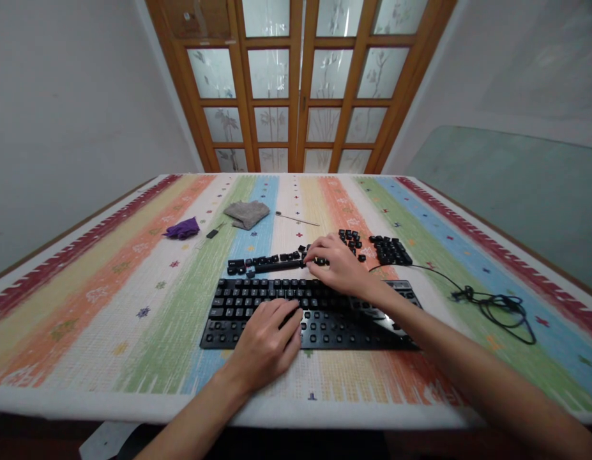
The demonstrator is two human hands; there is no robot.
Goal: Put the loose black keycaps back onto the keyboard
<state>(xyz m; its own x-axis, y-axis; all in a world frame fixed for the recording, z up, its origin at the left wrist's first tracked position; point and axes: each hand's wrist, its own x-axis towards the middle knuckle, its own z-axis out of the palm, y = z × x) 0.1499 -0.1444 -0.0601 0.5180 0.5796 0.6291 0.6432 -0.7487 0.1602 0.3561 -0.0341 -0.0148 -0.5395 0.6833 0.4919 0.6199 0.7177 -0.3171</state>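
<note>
A black keyboard (324,332) lies flat on the table; keycaps cover its upper left rows, while bare switches show along its lower rows. My left hand (269,338) rests on its middle, fingers bent and apart over the keys, with no held thing visible. Beyond the keyboard's back edge, my right hand (336,262) pinches at a small black keycap (304,262) among loose ones. The long spacebar (278,266) lies just left of those fingertips. Loose keycaps (350,239) also sit behind my right hand, and my right forearm hides part of the keyboard.
More keycaps stand grouped (392,250) at the right. A black cable (509,313) lies coiled farther right. Toward the back left are a purple cloth (182,229), a grey cloth (248,214), a small black tool (212,234) and a thin brush (298,219). A striped tablecloth (166,306) covers the table.
</note>
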